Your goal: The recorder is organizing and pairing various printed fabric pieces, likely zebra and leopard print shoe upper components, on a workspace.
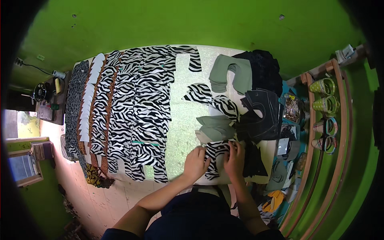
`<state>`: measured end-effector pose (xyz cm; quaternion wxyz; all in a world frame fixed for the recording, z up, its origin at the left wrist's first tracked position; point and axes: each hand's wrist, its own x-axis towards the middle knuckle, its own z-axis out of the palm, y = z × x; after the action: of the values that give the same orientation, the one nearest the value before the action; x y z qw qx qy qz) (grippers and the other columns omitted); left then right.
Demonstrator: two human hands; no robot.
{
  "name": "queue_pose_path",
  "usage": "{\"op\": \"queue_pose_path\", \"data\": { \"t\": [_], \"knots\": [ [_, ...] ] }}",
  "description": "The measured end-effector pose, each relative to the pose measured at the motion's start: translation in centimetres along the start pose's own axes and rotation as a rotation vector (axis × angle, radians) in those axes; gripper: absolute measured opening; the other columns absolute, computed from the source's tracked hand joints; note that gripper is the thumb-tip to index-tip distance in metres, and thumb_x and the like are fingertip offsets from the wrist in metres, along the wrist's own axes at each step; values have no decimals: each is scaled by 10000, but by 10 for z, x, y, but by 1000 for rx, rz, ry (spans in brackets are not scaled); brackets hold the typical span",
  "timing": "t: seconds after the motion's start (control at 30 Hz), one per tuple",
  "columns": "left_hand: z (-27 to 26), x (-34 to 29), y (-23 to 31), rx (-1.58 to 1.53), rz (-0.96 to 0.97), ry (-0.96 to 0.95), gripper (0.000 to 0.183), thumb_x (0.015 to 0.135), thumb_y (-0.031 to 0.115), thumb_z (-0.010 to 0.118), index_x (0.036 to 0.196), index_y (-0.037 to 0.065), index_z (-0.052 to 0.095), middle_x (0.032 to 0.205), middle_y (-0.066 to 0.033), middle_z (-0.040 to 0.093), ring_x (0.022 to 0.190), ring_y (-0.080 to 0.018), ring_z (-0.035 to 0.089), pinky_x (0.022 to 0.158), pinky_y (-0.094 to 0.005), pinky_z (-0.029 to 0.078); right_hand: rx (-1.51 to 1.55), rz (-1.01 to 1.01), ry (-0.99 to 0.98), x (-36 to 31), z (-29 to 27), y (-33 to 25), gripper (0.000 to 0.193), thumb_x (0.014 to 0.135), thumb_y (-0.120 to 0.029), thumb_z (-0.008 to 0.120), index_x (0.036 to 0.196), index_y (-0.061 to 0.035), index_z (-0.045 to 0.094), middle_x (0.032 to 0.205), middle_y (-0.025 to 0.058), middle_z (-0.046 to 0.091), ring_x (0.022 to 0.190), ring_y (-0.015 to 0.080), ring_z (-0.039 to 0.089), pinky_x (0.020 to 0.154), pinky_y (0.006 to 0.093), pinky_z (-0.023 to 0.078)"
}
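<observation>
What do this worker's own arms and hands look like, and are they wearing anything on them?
The left hand and right hand are bare, without gloves. No watch shows on either wrist. Both forearms are uncovered; dark navy sleeves appear at the bottom edge.

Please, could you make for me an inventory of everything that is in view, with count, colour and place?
zebra-print pieces: many, black and white, overlapping rows left of centre, some loose
grey-patterned pieces: many, far left row
white pieces: many, beside that row
green-grey pieces: several, right half
black pieces: several, right end
table: one, pale, centre
wall: green, behind
shoes: four, two green, two multicoloured, right rack
rack: one, brown, right
black wheel: one, far left
small clutter: uncountable, right side
held piece: one, zebra-print, between hands
left hand: one, bare, fingers at its left edge
right hand: one, bare, fingers at its right
</observation>
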<state>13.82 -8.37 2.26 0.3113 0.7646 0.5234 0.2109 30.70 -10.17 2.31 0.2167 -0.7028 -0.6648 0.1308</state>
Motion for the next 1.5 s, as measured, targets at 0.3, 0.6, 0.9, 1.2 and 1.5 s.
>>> {"op": "queue_pose_path", "data": {
  "t": [0.3, 0.6, 0.9, 1.2, 1.5],
  "knots": [
    [21, 11, 19, 33, -90, 102, 561, 721, 179, 677, 1184, -15, 428, 1012, -193, 495, 892, -359, 522, 760, -400, 435, -152, -27, -99, 14, -1, 15, 536, 691, -179, 698, 1162, -24, 493, 1118, 162, 476, 1038, 346, 461, 885, 404, 388],
    [20, 23, 34, -13, -125, 79, 674, 682, 192, 707, 1230, -26, 381, 1025, -205, 483, 926, -354, 512, 784, -389, 438, 51, -79, -143, 23, -18, 34, 422, 703, -180, 702, 1048, -25, 515, 1104, 131, 489, 1061, 317, 462, 868, 387, 405],
    [41, -9, 23, 67, -271, 81, 861, 642, 224, 732, 1324, -24, 268, 1152, -232, 404, 1038, -379, 426, 885, -412, 378, 52, -66, -363, 27, -7, 36, 637, 682, -115, 708, 1221, -27, 382, 1109, 190, 473, 1049, 361, 469, 906, 397, 386],
    [42, -11, 20, 109, -309, 105, 702, 588, 197, 721, 1162, -49, 401, 1000, -193, 444, 920, -341, 440, 814, -410, 374, 71, -143, -347, 16, -22, 17, 555, 683, -72, 671, 1187, -60, 438, 998, 159, 484, 1007, 328, 482, 887, 417, 385],
    [19, -16, 10, -53, -235, 137, 647, 649, 150, 662, 1178, -75, 364, 1040, -240, 462, 969, -379, 478, 853, -404, 406, 197, -223, -312, 12, -21, 4, 393, 727, -67, 654, 1095, -72, 516, 973, 133, 489, 926, 336, 510, 806, 405, 414]
  ]
}}
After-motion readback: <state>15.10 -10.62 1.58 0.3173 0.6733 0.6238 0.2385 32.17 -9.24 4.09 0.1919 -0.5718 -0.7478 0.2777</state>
